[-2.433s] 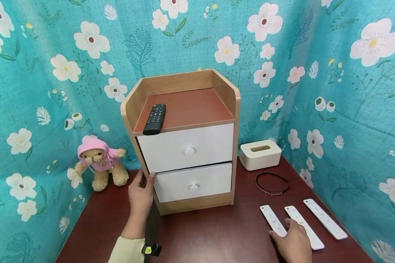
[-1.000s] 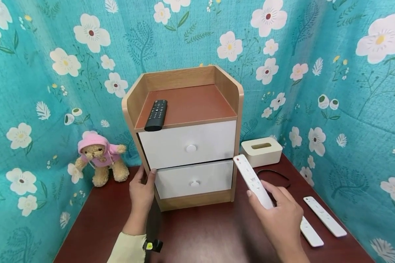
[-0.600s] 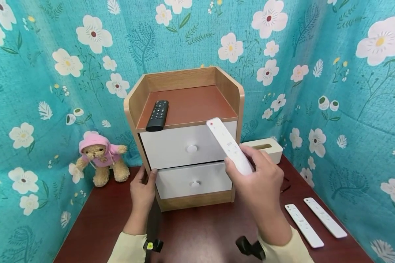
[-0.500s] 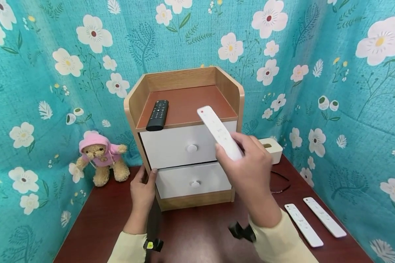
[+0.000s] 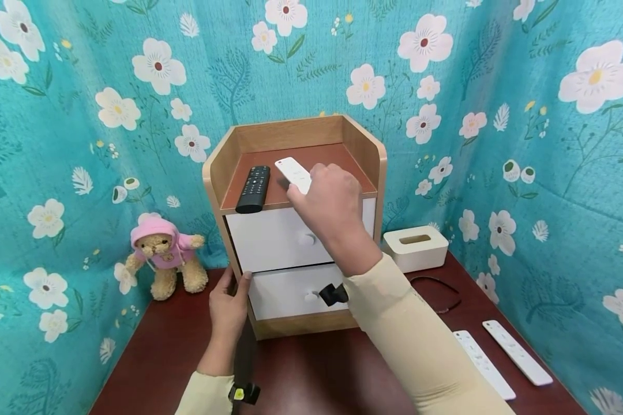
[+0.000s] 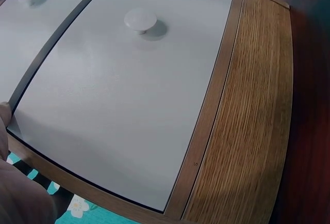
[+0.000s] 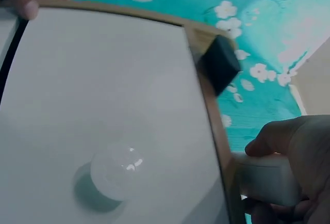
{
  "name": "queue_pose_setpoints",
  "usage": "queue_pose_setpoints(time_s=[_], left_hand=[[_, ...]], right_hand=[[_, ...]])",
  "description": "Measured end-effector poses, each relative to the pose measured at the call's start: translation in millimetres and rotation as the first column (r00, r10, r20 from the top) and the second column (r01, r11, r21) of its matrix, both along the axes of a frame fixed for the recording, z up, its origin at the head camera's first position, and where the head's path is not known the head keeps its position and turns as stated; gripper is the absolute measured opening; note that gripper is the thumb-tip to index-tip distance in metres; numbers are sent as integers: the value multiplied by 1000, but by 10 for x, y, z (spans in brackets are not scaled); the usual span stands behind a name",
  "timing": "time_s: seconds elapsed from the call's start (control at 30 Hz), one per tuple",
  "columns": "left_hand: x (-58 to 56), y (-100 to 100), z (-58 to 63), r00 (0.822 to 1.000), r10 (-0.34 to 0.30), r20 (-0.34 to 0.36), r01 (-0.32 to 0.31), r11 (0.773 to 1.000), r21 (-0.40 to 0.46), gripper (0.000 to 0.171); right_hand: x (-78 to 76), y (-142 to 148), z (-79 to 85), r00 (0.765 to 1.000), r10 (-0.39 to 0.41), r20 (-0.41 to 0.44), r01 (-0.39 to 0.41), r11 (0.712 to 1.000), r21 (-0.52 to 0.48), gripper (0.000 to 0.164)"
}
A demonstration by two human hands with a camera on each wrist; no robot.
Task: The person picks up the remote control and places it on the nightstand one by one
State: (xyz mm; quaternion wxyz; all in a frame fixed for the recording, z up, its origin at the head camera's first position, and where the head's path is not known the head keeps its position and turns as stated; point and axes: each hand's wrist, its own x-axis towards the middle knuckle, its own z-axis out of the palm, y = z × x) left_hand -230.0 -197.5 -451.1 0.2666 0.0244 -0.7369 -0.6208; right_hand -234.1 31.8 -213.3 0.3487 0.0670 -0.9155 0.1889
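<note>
A white remote control is gripped in my right hand, over the reddish-brown top of a small two-drawer cabinet. In the right wrist view the same white remote shows blurred between thumb and fingers, close to the cabinet's upper edge. A black remote control lies on that top, left of the white one. My left hand holds the cabinet's left side, its thumb on the front edge near the gap between the white drawers. In the left wrist view the lower drawer with its round knob is pushed in.
Two more white remotes, one nearer and one farther right, lie on the dark red table. Behind them are a headband and a cream tissue box. A teddy bear in a pink hoodie sits left of the cabinet.
My right hand has picked up the leftmost white remote from the table and carried it up and left over the cabinet top. The left hand stays at the cabinet's side.
</note>
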Motion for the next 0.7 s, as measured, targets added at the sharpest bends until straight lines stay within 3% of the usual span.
queue_pose_setpoints(time_s=[0.17, 0.37, 0.57, 0.7], left_hand=[[1, -14, -4, 1000, -2, 1, 2, 1000, -6, 61], [-21, 0, -2, 1000, -8, -30, 8, 1000, 30, 58], [-15, 6, 6, 1000, -12, -9, 12, 999, 31, 58], [-7, 10, 14, 1000, -17, 11, 17, 999, 33, 58]], right_hand=[[-137, -127, 15, 996, -88, 13, 87, 993, 82, 42], [-229, -212, -32, 997, -72, 12, 71, 993, 92, 46], [-246, -217, -174, 999, -22, -39, 22, 1000, 1, 57], [-242, -205, -279, 992, 14, -126, -25, 996, -87, 58]])
